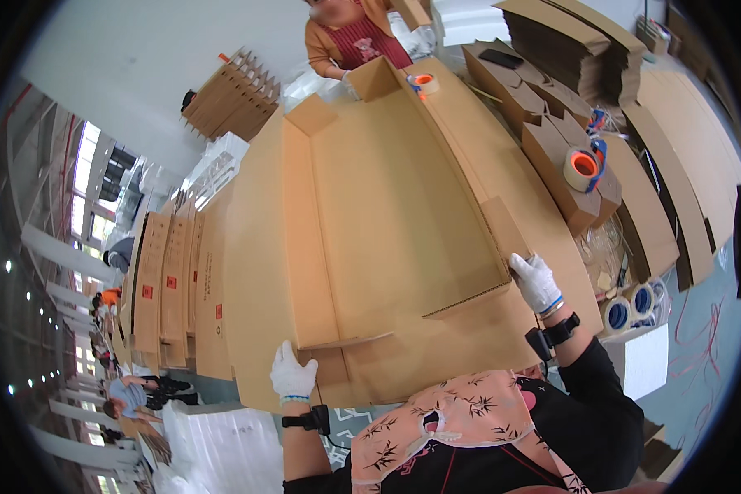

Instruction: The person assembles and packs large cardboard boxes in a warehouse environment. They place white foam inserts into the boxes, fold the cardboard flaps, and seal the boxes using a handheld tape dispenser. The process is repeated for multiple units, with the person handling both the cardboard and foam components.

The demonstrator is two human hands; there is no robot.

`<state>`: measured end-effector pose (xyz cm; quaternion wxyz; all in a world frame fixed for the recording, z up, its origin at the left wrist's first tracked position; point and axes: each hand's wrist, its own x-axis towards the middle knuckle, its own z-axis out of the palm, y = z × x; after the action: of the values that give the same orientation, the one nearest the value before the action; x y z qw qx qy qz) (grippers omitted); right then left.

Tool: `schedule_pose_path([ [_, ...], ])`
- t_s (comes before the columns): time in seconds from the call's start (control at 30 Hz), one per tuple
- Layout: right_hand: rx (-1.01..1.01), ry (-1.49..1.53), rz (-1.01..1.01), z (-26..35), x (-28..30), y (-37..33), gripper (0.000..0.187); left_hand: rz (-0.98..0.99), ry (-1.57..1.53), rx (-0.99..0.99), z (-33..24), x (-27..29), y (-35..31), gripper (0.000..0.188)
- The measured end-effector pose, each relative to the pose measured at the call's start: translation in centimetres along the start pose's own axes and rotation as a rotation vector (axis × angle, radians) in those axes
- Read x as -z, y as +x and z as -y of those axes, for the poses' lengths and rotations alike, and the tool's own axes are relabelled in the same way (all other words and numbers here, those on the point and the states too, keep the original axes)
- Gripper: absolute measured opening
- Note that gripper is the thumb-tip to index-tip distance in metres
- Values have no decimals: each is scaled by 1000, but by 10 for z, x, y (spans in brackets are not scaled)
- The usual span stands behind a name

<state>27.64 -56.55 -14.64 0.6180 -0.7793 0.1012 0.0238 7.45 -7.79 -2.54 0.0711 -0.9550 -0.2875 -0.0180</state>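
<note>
Warehouse clutter rings the workbench: flattened carton stacks (584, 41), tape rolls (631, 306) and a tape dispenser (583, 167) to the right, while a co-worker's gloved hand (351, 85) steadies the far end of the long cardboard box (387, 222) lying across the bench; the left hand (292, 372) presses flat and unclenched on the near bottom flap and the right hand (535, 280) grips the right side flap's edge. Folding well, I judge, means both hands creasing together along the scored lines; the box is plain brown corrugated, unfolded, its 2 near flaps raised

Left hand (292, 373) and right hand (535, 281) (both white-gloved) outstretched, wide apart, fingers curled.
</note>
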Motion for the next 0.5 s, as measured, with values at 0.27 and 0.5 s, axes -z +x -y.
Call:
schedule_pose_path([
  [0.27, 149, -18, 95, 3, -25, 27, 33, 136, -68, -185, 54, -11, 42, 82],
  [0.5, 748, -406, -220, 65, 36, -3, 14, 115, -148, -252, 75, -10, 47, 77],
])
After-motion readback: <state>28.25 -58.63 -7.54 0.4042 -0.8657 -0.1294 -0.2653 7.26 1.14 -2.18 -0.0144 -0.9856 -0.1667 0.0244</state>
